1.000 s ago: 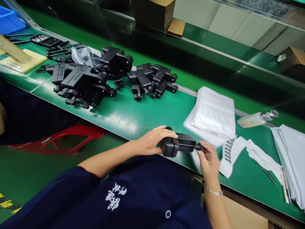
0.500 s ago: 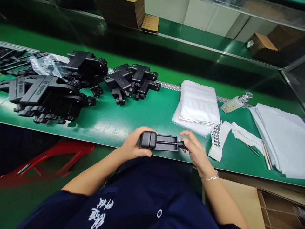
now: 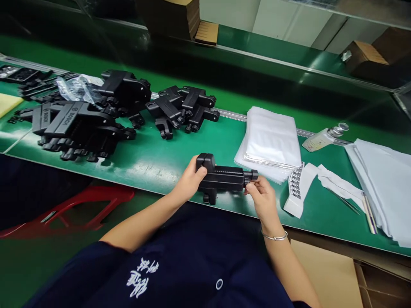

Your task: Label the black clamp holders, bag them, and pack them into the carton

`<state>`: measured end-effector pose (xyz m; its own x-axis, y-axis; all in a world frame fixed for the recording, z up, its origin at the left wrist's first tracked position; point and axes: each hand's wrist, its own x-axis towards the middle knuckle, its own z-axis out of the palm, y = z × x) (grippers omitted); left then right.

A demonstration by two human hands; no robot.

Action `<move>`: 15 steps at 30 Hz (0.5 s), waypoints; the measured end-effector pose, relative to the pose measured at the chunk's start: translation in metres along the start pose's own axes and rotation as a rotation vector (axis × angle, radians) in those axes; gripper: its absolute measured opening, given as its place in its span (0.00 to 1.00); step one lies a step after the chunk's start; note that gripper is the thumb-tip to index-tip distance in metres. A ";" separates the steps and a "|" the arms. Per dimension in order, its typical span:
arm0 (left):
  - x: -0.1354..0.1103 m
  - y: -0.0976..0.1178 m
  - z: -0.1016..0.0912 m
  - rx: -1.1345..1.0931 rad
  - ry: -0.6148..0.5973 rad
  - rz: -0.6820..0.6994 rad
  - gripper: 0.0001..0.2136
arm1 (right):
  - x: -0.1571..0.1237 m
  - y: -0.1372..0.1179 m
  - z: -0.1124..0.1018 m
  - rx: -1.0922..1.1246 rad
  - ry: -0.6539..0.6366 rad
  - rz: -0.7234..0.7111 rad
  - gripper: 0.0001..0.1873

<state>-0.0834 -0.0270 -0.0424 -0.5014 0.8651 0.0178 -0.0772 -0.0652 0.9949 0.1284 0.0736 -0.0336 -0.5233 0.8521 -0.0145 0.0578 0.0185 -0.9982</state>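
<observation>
A black plastic clamp is held level over the near edge of the green bench. My left hand grips its left end, thumb on the block-shaped jaw. At the other end, the fingers of my right hand pinch near the small dark knob; the exact contact is partly hidden. The clamp's side faces up, and a short knobbed foot sticks out below it.
Similar black clamps are piled at left, with a smaller pile beside them. Clear plastic bags lie right of centre. Farther right are a label strip, a pump bottle, tweezers and white sheets. A red stool stands below.
The clamp has been rolled so its side shows instead of its inner channel, and raised slightly. Both hands have kept their grip at its ends. The view has shifted slightly.
</observation>
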 end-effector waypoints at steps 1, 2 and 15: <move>0.001 0.000 0.001 0.002 -0.002 -0.018 0.29 | 0.002 0.000 0.000 0.026 0.002 0.011 0.15; 0.002 0.000 0.002 0.008 -0.007 -0.028 0.29 | 0.004 0.000 0.000 0.050 0.000 0.029 0.16; -0.002 0.019 0.008 0.248 -0.108 0.226 0.34 | 0.012 0.021 -0.001 -0.248 0.096 -0.041 0.24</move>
<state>-0.0774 -0.0259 -0.0232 -0.3867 0.8912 0.2371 0.2439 -0.1491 0.9583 0.1240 0.0850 -0.0543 -0.4471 0.8934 0.0434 0.2513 0.1720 -0.9525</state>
